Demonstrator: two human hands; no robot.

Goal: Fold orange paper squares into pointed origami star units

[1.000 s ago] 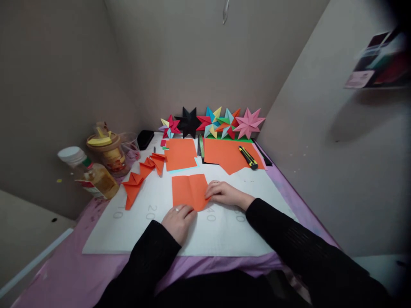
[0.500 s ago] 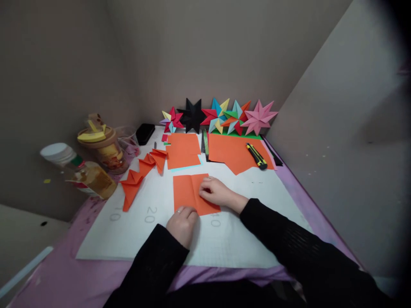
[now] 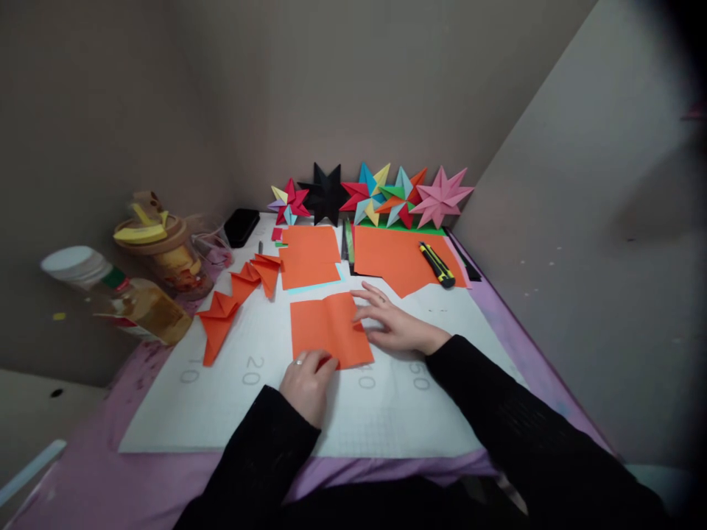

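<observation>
A square of orange paper (image 3: 331, 335) with an upright crease down its middle lies on the white gridded sheet (image 3: 232, 419) in front of me. My left hand (image 3: 308, 383) is at its lower edge, fingers curled and pressed together on the paper. At the right edge, my right hand (image 3: 389, 320) rests with its fingers apart, the tips just over the paper. To the left lies a row of folded orange paper pieces (image 3: 219, 320). Behind the square is a stack of orange paper (image 3: 309, 258).
Several paper stars, among them a black star (image 3: 325, 193) and a pink star (image 3: 442, 197), stand along the wall. A utility knife (image 3: 437, 265) lies on a larger orange sheet (image 3: 387, 258). A bottle (image 3: 149, 309), lidded cup (image 3: 166, 250) and black case (image 3: 241, 227) are at left.
My right hand has moved right from beside the crease to the paper's right edge, and its fingers have spread. My left hand stays at the lower edge. The view has shifted slightly.
</observation>
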